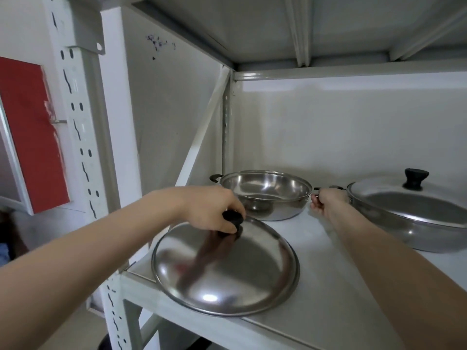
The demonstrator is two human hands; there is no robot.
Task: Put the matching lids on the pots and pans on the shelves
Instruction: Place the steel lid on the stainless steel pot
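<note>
A steel lid (240, 271) with a black knob (233, 218) lies near the front left of the white shelf (336, 286). My left hand (212, 208) is closed around that knob. Behind it stands an uncovered steel pot (265, 195) with side handles. My right hand (326, 200) grips the pot's right handle. To the right sits a second pot (414, 223), covered by its own lid with a black knob (415, 178).
The shelf has a white back wall and a left side panel with a diagonal brace (204, 125). Another shelf board hangs overhead (278, 29). A perforated upright (78, 137) stands at the front left, and a red panel (27, 132) hangs further left.
</note>
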